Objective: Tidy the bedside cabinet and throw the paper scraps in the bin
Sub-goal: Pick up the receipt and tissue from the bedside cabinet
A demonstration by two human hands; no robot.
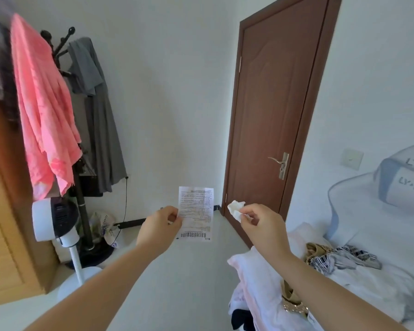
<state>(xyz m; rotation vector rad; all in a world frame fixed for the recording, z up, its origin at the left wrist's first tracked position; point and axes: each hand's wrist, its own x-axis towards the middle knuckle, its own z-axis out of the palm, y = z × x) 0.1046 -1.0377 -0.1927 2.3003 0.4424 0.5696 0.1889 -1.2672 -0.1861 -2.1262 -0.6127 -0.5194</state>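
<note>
Two arms reached into view from the bottom edge, both bare from the frame's edge to the wrist, with no sleeve showing on either. The left hand [158, 227] wore no glove, and no ring, watch or band could be seen on it or its wrist. The right hand [258, 223] was likewise uncovered, its wrist plain. Fingernails, where they showed, looked short and unpainted, though blur made this hard to judge. No clothing of the person appeared anywhere in the view.
</note>
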